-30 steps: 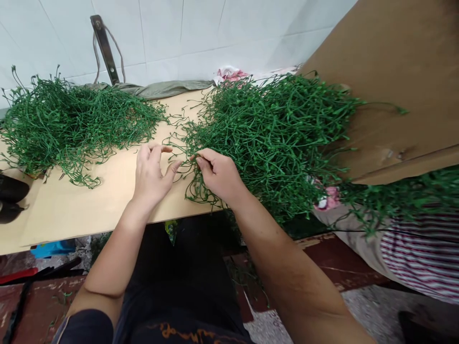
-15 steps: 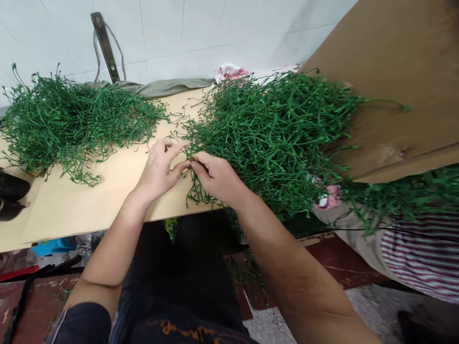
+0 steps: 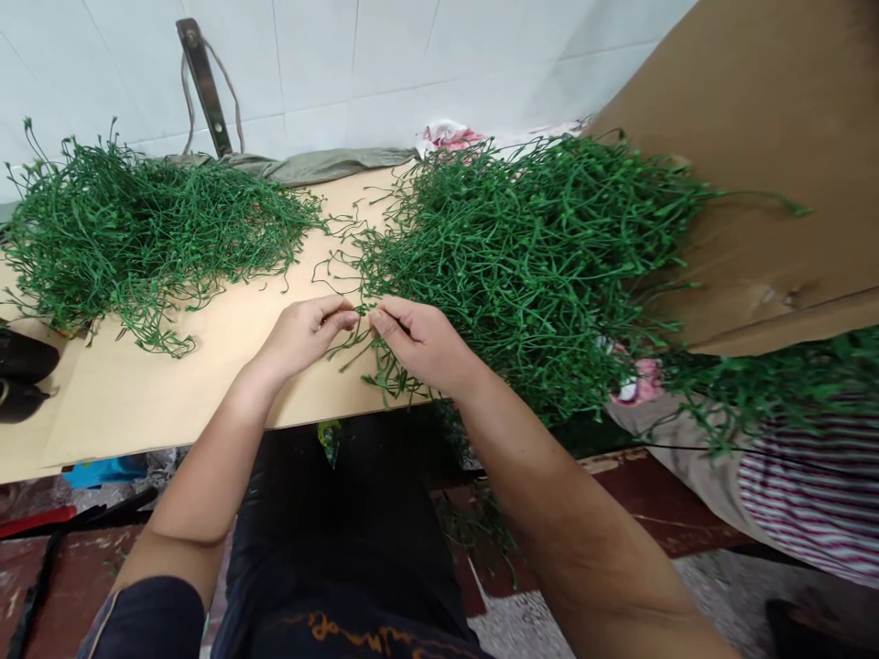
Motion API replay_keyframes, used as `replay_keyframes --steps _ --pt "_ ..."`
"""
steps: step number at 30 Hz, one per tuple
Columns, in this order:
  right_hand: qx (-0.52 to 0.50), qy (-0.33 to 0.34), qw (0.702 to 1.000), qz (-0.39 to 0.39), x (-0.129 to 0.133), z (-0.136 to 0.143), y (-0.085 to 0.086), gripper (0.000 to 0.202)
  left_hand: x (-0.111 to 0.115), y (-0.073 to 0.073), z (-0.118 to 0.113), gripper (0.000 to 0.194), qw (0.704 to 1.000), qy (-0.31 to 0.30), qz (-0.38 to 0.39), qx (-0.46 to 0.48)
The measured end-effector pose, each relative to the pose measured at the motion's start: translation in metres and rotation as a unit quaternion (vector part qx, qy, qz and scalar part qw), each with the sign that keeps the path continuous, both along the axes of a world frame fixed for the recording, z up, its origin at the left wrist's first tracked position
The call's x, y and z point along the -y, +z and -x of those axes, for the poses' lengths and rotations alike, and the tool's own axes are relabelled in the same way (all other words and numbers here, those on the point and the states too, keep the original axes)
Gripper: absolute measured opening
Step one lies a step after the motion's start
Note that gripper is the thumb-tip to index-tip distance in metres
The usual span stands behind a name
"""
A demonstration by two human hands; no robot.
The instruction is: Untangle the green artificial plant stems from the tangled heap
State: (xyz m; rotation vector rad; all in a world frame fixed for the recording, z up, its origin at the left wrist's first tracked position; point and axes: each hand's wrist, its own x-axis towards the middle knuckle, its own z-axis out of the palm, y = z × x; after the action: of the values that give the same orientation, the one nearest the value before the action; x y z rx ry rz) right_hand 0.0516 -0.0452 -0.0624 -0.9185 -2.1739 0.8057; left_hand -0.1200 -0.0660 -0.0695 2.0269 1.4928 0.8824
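Observation:
My left hand [image 3: 312, 334] is pinched closed on a thin green garlic chive stem [image 3: 363, 312] over the near part of the board. Facing it, a small gap away, my right hand [image 3: 422, 346] pinches the same bit of green; the thumb and fingertips partly hide it. Right behind and beside the right hand spreads a big tangled heap of garlic chive stems [image 3: 536, 238] with small buds. A second heap of stems [image 3: 157, 229] lies on the left. Several loose stems [image 3: 340, 261] lie between the two heaps.
The pale board [image 3: 206, 384] ends just before my lap. Brown cardboard [image 3: 775, 183] stands at the right, near a person in a striped garment [image 3: 810, 494]. Black round objects [image 3: 26, 361] sit at the left edge. A grey-green cloth [image 3: 316, 167] runs along the tiled wall.
The fingers of my left hand, spread before, have closed into a pinch. The hands have drawn slightly apart, with a bit of green now showing between them.

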Motion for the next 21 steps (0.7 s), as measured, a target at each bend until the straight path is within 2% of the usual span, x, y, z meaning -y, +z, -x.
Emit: replay_keyframes --steps 3,6,10,14,17,21 --pt "-0.011 -0.006 1.0 0.027 0.0 -0.001 0.001 0.028 0.001 0.005 0.001 0.034 0.999 -0.031 0.011 0.012" --pt "0.01 -0.029 0.999 0.025 -0.002 0.0 -0.001 0.025 0.002 0.009 0.001 0.032 0.998 -0.016 -0.011 -0.058" --pt "0.087 -0.095 0.991 -0.046 -0.005 0.002 -0.008 0.021 0.003 0.014 0.002 0.028 0.981 0.027 -0.046 -0.187" --pt "0.164 -0.15 0.966 -0.135 -0.009 0.004 -0.015 0.015 0.009 0.022 0.004 0.028 0.963 0.066 -0.003 -0.261" --pt "0.203 -0.173 0.949 -0.169 -0.013 0.005 -0.018 0.016 0.017 0.029 0.002 0.03 0.959 0.072 0.067 -0.264" --pt "0.229 -0.18 0.933 -0.211 -0.02 0.01 -0.02 0.023 0.033 0.036 -0.008 0.033 0.978 -0.002 0.123 -0.167"
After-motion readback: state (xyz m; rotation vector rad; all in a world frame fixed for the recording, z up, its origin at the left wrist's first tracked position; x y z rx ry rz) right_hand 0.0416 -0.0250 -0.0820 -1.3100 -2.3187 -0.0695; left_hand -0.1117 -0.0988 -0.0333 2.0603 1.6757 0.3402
